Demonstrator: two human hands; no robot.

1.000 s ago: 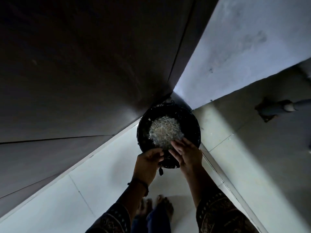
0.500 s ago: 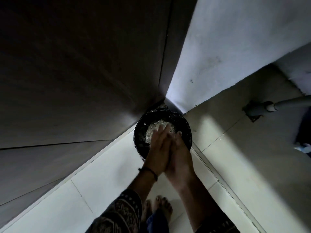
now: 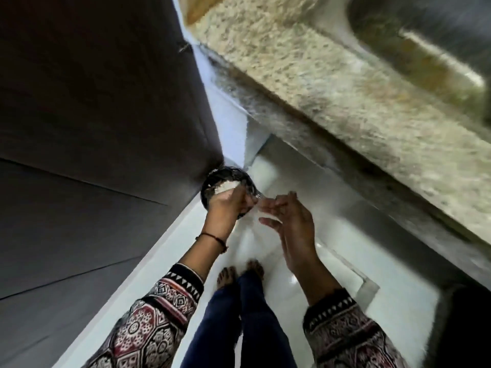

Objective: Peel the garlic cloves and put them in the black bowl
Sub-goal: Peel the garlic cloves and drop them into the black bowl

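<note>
Below, left hand [image 3: 224,208] over black bin [image 3: 212,177] of pale peels [image 3: 226,186], grip too blurred to tell, right hand [image 3: 292,224] slack-fingered beside, granite counter [image 3: 345,88] rightward.

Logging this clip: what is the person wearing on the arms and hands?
Bare hands, no gloves. The left hand has a thin dark thread band at the wrist; the right hand has none. The left sleeve and right sleeve are long, printed with dark red, black and cream geometric motifs, cuffs edged with white triangles.
</note>
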